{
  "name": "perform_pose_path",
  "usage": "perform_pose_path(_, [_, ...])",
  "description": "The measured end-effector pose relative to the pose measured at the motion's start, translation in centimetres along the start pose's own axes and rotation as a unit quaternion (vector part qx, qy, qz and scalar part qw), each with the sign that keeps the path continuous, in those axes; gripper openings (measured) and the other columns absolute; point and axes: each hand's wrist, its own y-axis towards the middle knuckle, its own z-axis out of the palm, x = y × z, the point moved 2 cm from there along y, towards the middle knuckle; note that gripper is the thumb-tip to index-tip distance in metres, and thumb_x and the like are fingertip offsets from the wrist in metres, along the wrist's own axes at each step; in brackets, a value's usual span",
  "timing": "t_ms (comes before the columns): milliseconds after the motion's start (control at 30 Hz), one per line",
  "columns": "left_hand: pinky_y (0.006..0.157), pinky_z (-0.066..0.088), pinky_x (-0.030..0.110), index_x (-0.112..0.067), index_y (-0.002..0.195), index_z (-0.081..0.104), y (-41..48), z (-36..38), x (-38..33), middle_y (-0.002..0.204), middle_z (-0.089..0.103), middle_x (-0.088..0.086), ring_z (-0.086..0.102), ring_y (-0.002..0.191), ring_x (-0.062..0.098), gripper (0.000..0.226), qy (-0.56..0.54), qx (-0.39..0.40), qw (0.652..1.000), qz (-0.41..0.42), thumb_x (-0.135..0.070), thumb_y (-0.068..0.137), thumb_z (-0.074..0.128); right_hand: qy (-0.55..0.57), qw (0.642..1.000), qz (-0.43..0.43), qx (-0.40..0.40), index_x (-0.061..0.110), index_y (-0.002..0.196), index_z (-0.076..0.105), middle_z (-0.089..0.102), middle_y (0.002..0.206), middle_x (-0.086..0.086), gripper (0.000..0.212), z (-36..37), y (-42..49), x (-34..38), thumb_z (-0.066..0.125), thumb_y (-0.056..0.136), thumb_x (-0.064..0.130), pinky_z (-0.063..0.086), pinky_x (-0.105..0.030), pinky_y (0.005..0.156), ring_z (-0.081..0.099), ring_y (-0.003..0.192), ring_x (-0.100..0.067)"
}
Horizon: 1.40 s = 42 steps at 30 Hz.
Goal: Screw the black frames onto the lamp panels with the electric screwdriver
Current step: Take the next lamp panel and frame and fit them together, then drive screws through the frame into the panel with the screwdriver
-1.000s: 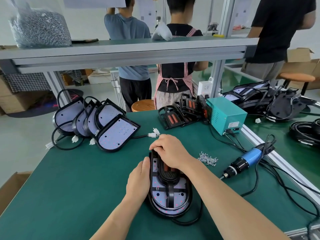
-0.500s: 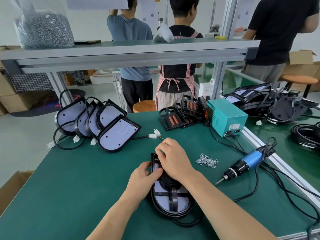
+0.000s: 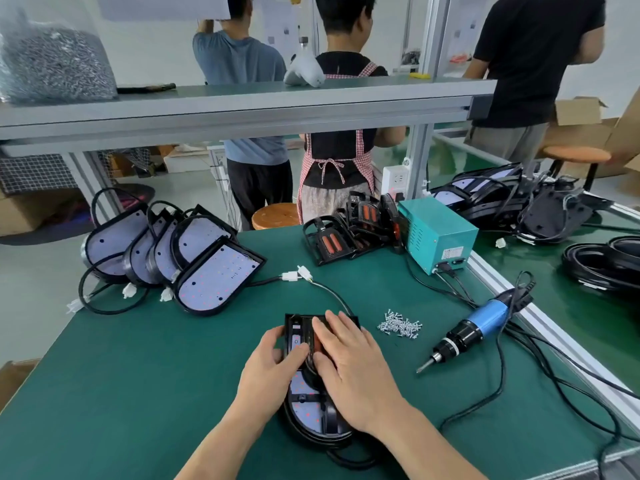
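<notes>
A lamp panel [image 3: 306, 412] with a black frame [image 3: 300, 327] laid on it lies on the green table in front of me. My left hand [image 3: 272, 365] grips the panel's left edge, thumb on top. My right hand [image 3: 349, 365] lies flat over the frame, fingers straight, pressing down. The blue electric screwdriver [image 3: 479, 323] lies untouched to the right, tip toward me. A small heap of screws [image 3: 400, 325] sits between the panel and the screwdriver.
Several lamp panels [image 3: 214, 275] lean in a row at the back left. Loose black frames [image 3: 329, 244] and a teal power box [image 3: 438, 233] stand at the back. Cables [image 3: 498, 382] trail across the right side. Three people stand beyond the shelf.
My right hand has flattened out over the frame from a curled pose at its far end. My left hand has shifted up the panel's left edge, thumb onto it.
</notes>
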Motion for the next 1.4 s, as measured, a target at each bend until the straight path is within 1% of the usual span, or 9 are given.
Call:
perform_pose_path(233, [0.09,0.053,0.044,-0.033,0.129,0.054,0.2,0.0,-0.6,0.096,0.071,-0.001,0.068,0.093,0.018,0.062,0.051,-0.012,0.999,0.0,-0.053,0.071,0.066,-0.002,1.0,0.005,0.01,0.034,0.162,0.017,0.005,0.17,0.011,0.056,-0.2,0.0,-0.1,0.03,0.109,0.044,-0.013,-0.027,0.122,-0.006,0.154,-0.004])
perform_pose_path(333, [0.091,0.043,0.03,-0.024,0.135,0.053,0.9,-0.2,-2.6,0.117,0.051,-0.006,0.053,0.108,0.012,0.054,0.118,-0.087,0.982,0.116,-0.03,0.085,0.074,0.008,1.0,-0.021,0.011,0.032,0.162,0.015,0.004,0.17,0.012,0.055,-1.0,-0.3,0.3,0.026,0.109,0.042,-0.013,-0.029,0.123,-0.009,0.154,-0.004])
perform_pose_path(433, [0.097,0.038,0.032,-0.022,0.107,0.07,2.2,0.6,-7.2,0.106,0.059,-0.008,0.048,0.106,0.015,0.024,0.209,-0.105,0.922,0.307,-0.016,0.085,0.075,0.148,0.983,0.011,-0.109,0.024,0.155,0.038,0.029,0.161,0.012,0.049,-3.8,-1.1,-0.6,0.039,0.108,0.036,0.005,-0.02,0.122,0.014,0.152,-0.004])
perform_pose_path(533, [0.093,0.039,0.036,-0.026,0.082,0.072,3.5,4.1,-10.6,0.089,0.067,-0.008,0.051,0.097,0.019,0.002,0.331,0.017,0.882,0.336,-0.026,0.085,0.072,0.152,0.93,0.176,-0.285,0.02,0.115,0.058,0.057,0.118,0.004,0.018,-8.5,-2.8,-6.2,0.058,0.099,0.026,0.04,-0.032,0.094,0.053,0.109,-0.015])
perform_pose_path(667, [0.093,0.04,0.037,-0.032,0.091,0.072,4.9,9.7,-11.7,0.099,0.07,-0.007,0.052,0.104,0.021,0.013,0.508,0.112,0.784,0.337,-0.028,0.09,0.059,0.077,0.889,0.417,-0.173,0.012,0.102,0.04,0.066,0.095,-0.013,0.039,-11.6,-4.6,-14.0,0.055,0.097,0.047,0.049,-0.042,0.079,0.062,0.084,-0.034])
perform_pose_path(800, [0.09,0.037,0.038,-0.031,0.096,0.071,6.5,12.4,-10.5,0.101,0.071,-0.007,0.051,0.103,0.023,0.018,0.588,0.143,0.722,0.335,-0.019,0.091,0.059,0.066,0.883,0.434,-0.166,0.01,0.107,0.03,0.068,0.086,-0.014,0.057,-10.6,-4.0,-15.2,0.061,0.092,0.055,0.049,-0.042,0.075,0.063,0.079,-0.035])
perform_pose_path(1200, [0.086,0.029,0.035,-0.028,0.091,0.069,7.6,13.1,-8.7,0.098,0.072,-0.008,0.05,0.102,0.021,0.011,0.567,0.176,0.727,0.346,-0.02,0.09,0.062,0.129,0.837,0.465,-0.259,0.019,0.104,0.026,0.058,0.078,-0.006,0.057,-9.6,-1.9,-14.9,0.073,0.075,0.035,0.037,-0.037,0.062,0.053,0.067,-0.024])
perform_pose_path(1333, [0.079,0.026,0.034,-0.027,0.093,0.068,7.3,13.1,-8.8,0.098,0.069,-0.005,0.048,0.101,0.022,0.011,0.575,0.178,0.71,0.365,-0.021,0.092,0.059,0.267,0.799,0.458,-0.282,0.019,0.117,0.039,0.057,0.089,0.002,0.056,-9.5,-1.6,-14.7,0.071,0.076,0.039,0.041,-0.036,0.067,0.056,0.079,-0.019])
perform_pose_path(1400, [0.082,0.031,0.035,-0.026,0.093,0.064,7.1,13.0,-8.9,0.1,0.067,-0.003,0.048,0.102,0.024,0.013,0.561,0.178,0.718,0.371,-0.018,0.093,0.054,0.382,0.766,0.425,-0.294,0.017,0.104,0.051,0.057,0.084,0.0,0.043,-9.7,-1.2,-14.0,0.066,0.07,0.039,0.042,-0.034,0.068,0.054,0.072,-0.021])
